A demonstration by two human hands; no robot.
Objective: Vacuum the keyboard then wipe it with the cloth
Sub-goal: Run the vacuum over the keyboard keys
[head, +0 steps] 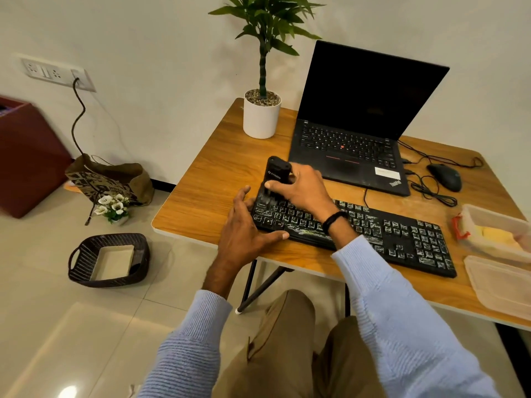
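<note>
Your right hand [301, 188] gripped the small black handheld vacuum [275, 170], its nozzle down on the keys at the left end of the black, dust-streaked keyboard [402, 237], which lay along the front edge of the wooden tabletop [218, 179]. Your left hand [244, 234] lay open, fingers straight, bracing that same end. White dust covered most keys to the right, so vacuuming looked barely begun. Wiping was not yet started: what seemed a yellow cloth [494, 235] sat in the clear plastic tub [474, 214] at the tabletop's right edge.

Laptop [349, 150] just behind keyboard [373, 231]
</note>
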